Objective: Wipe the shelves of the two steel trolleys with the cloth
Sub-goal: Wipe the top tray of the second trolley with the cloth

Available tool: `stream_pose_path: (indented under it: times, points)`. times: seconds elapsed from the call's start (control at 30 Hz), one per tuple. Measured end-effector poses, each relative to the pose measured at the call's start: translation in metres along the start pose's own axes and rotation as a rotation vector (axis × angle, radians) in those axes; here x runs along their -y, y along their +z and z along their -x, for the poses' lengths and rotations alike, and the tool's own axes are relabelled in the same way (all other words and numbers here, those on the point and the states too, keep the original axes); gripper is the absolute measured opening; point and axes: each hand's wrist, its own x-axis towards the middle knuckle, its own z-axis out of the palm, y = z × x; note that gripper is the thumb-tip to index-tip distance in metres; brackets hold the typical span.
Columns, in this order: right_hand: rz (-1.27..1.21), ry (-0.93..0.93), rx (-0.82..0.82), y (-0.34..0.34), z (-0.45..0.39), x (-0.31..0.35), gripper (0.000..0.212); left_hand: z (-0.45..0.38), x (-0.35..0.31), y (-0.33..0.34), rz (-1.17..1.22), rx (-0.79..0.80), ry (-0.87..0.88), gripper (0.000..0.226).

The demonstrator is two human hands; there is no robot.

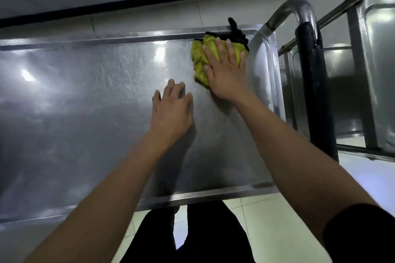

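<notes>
Your left hand (171, 111) rests on the top shelf (85, 96) of the near trolley, fingers lightly bent and holding nothing; leave it there as a brace so the trolley does not roll while you push. To its right, your right hand (226, 70) lies flat with straight, spread fingers pressing the yellow cloth (201, 60) onto the shelf at its far right corner, just beside the handle post (299, 15). Keep that palm flat and the pressure even, work the bunched cloth tight into the raised rim and corner, then draw long overlapping strokes back along the shelf toward its left edge, since most of the steel likely remains to be covered. By count: two hands, one cloth, one shelf in reach, and a second trolley (372, 66) standing just past the right edge, with at least two shelves showing.
</notes>
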Motion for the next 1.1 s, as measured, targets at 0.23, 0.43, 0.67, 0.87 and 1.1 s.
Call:
stream_pose_path:
  times: [0.23,0.43,0.67,0.87,1.1]
  points:
    - [0.026,-0.035,-0.048,-0.007,-0.054,0.001,0.06,-0.006,0.001,0.004,-0.024,0.029,-0.015,0.038]
    - [0.005,-0.016,-0.012,0.012,0.038,-0.01,0.059,0.008,0.003,0.006,-0.088,0.043,0.061,0.045]
    - [-0.001,0.067,0.037,0.053,0.208,-0.011,0.058,0.025,-0.014,0.007,-0.115,0.081,0.07,0.053]
    - [-0.024,0.153,0.052,0.077,0.307,-0.012,0.057,0.056,-0.054,0.026,-0.075,0.128,0.176,0.044]
    - [-0.052,0.22,0.036,0.081,0.311,-0.018,0.058,0.061,-0.06,0.028,-0.071,0.145,0.175,0.044]
